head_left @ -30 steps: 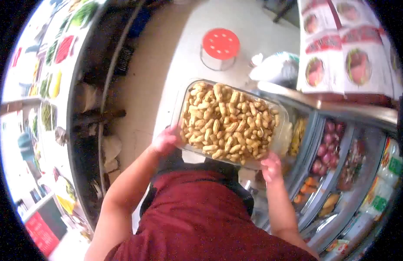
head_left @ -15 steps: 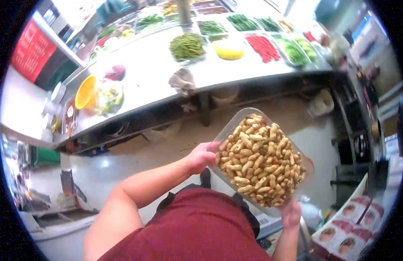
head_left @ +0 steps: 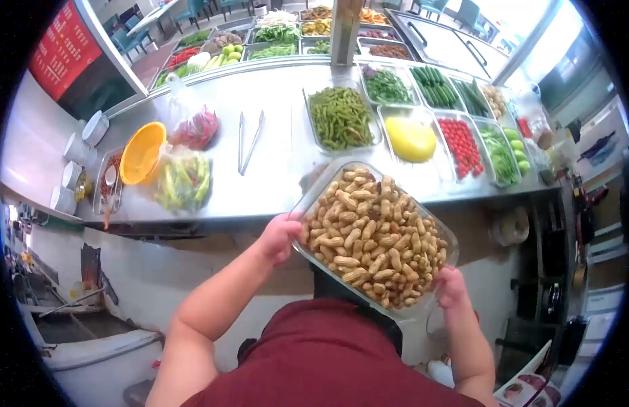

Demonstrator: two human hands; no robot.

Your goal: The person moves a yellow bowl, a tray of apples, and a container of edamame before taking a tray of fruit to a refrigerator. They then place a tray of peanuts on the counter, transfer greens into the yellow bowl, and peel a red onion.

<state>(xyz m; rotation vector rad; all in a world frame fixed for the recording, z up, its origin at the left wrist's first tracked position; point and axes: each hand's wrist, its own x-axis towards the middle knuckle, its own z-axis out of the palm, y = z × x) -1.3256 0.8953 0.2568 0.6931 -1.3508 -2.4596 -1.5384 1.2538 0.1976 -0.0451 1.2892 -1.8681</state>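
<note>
Head view: a clear tray (head_left: 302, 203) heaped with peanuts (head_left: 372, 234) is carried at chest height, just in front of the steel table (head_left: 277, 169). The left hand (head_left: 280, 236) grips the tray's left corner, fingers curled shut around the rim. The right hand (head_left: 452, 287) clasps the opposite near corner, fingers closed under the edge. Beyond the tray on the table lie green beans (head_left: 340, 117), a yellow heap (head_left: 410, 138) and red tomatoes (head_left: 461, 141). Left of the tray sit metal tongs (head_left: 250, 139) and an orange bowl (head_left: 142, 152).
</note>
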